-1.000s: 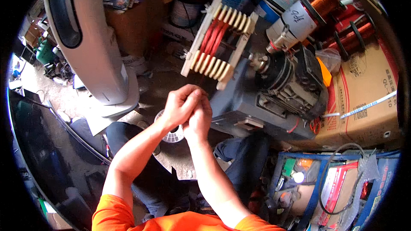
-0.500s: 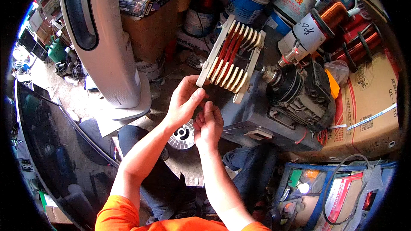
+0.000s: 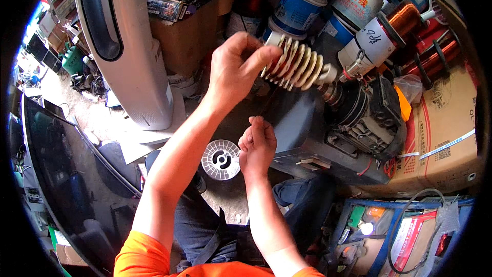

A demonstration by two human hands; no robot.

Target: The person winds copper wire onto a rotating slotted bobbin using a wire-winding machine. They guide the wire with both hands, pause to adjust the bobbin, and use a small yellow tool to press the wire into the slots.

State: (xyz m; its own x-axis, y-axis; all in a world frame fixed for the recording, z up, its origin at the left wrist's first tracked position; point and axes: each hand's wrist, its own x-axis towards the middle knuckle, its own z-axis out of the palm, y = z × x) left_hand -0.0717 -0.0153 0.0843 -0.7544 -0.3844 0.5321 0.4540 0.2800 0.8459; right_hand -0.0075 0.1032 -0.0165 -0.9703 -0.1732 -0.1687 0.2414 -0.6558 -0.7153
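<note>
A coil-winding former (image 3: 300, 66) with cream ribbed slots and dark red wire in it sits on the shaft of a grimy motor-driven winding machine (image 3: 361, 115). My left hand (image 3: 233, 72) grips its near-left end, thumb and fingers closed on the pale end bar. Lower down, my right hand (image 3: 258, 146) is held up in a pinch, apart from the former; whatever lies between its fingertips is too small to make out. Below and left of that hand, a white ribbed spool (image 3: 207, 166) with a dark centre shows its round face.
A tall white appliance (image 3: 148, 92) stands at left, above a large dark screen panel (image 3: 66, 184). Blue and white tubs (image 3: 297, 7) and copper wire spools (image 3: 402, 18) crowd the back. On the right are a cardboard box (image 3: 441, 133) and a blue-edged bin (image 3: 382, 241) of small items.
My left hand has moved up and right along the former's end. The former has turned on its shaft, its slots now facing differently. My right hand has shifted slightly, still pinched.
</note>
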